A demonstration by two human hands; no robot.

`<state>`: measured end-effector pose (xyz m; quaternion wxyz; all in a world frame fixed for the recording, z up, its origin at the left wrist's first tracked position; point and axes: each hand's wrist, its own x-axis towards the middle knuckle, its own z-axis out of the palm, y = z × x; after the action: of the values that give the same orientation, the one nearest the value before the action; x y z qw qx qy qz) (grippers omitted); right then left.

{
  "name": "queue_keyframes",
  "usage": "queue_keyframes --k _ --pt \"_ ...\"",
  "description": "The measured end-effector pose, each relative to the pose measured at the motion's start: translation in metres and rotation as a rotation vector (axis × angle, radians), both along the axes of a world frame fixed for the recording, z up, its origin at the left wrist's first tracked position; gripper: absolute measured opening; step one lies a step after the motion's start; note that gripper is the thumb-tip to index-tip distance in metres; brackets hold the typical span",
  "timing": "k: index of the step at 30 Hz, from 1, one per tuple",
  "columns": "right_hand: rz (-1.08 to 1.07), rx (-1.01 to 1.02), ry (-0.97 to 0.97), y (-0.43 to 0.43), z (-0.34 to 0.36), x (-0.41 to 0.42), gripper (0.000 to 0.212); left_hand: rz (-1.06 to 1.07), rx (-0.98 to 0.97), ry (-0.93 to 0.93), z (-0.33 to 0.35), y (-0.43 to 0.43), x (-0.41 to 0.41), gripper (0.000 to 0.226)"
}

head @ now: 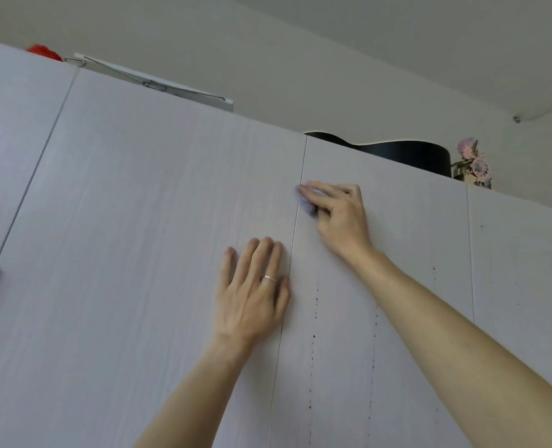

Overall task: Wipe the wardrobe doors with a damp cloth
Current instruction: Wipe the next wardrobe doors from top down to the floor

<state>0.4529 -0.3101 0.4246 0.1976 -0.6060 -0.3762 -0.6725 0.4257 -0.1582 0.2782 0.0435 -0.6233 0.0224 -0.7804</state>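
A home bedroom: wardrobe doors (171, 221), guitar (407, 153) and flowers (475, 163) stored on top

Pale wood-grain wardrobe doors (171, 237) shut; small lilac cloth (307, 203) bunched against seam near top.

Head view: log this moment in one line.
right hand: grips cloth at door seam | left hand: flat on door

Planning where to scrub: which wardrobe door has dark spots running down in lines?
The door under the right hand and cloth, third from the left; the neighbouring door under the left hand shows none.
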Motion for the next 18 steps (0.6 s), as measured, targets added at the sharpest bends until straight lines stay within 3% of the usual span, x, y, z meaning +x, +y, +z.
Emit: queue_keyframes --k 4,6,10,12,16,18 --pt "0.000 0.015 0.011 0.024 0.023 -0.002 0.051 -0.009 0.003 -0.010 -0.001 0.001 0.000 0.052" --pt "0.000 -0.038 -0.061 0.022 -0.009 -0.001 0.057 -0.022 -0.001 -0.014 -0.001 0.001 0.001 0.052" --pt "0.013 -0.232 -0.159 0.005 -0.081 -0.003 0.048 -0.047 -0.002 -0.040 -0.001 0.000 0.003 0.047" --pt "-0.038 -0.237 -0.148 0.006 -0.053 -0.003 0.051 -0.046 -0.006 -0.033 -0.001 -0.001 0.003 0.045" --pt "-0.078 -0.041 0.042 0.026 0.042 -0.010 0.057 -0.055 -0.002 -0.023 -0.003 0.000 -0.001 0.040" --pt "-0.058 -0.034 0.041 0.030 0.051 -0.012 0.055 -0.048 0.004 -0.021 -0.002 0.002 -0.003 0.040"
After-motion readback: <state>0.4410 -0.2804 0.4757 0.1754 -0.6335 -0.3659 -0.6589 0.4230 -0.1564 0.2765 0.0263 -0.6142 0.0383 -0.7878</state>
